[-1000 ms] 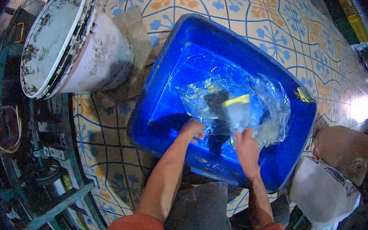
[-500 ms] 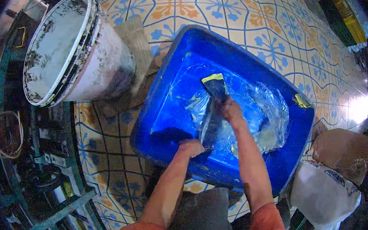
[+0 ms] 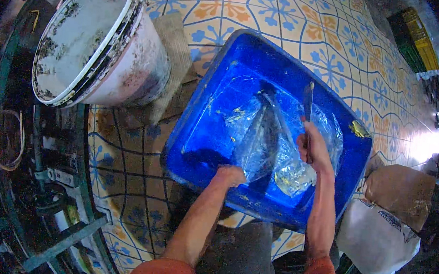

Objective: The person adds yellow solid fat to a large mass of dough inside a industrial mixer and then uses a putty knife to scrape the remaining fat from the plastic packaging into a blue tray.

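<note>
A stained white bucket (image 3: 88, 45) stands left on the tiled floor (image 3: 315, 24). In the blue tub (image 3: 216, 121), my left hand (image 3: 230, 174) pins a dark fish (image 3: 266, 136) on clear plastic (image 3: 290, 170); my right hand (image 3: 311, 148), fingers closed, grips a knife (image 3: 307, 106).

Blue tub (image 3: 215, 131), bucket (image 3: 131, 70) on tiled floor (image 3: 315, 24)

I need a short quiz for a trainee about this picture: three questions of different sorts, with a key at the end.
1. True or false: the right hand holds a knife with its blade up.
2. What does the left hand grip? A) the white bucket B) the end of a dark fish C) the white bag
3. Fill in: the fish lies on clear plastic in the ___ tub.

Key: 1 true; 2 B; 3 blue.
</note>
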Tool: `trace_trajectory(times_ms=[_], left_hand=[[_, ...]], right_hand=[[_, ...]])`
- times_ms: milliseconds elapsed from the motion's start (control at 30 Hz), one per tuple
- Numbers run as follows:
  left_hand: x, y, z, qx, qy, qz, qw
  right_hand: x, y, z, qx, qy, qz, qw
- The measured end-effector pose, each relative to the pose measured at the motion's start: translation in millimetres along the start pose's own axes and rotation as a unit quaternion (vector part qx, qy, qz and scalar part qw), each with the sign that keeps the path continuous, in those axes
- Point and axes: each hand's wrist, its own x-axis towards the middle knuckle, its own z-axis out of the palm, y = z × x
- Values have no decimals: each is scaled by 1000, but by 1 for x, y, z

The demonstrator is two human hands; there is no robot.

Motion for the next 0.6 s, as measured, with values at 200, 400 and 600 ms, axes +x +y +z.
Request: trace_trajectory(times_ms=[200, 400, 600], left_hand=[[-18, 34, 10, 106, 59, 100, 988], [0, 37, 32, 211, 33, 89, 973], [2, 42, 27, 178, 63, 81, 979]], right_hand=[[-28, 116, 63, -680, -50, -182, 709], [48, 99, 133, -605, 11, -221, 765], [89, 16, 100, -501, 105, -302, 804]])
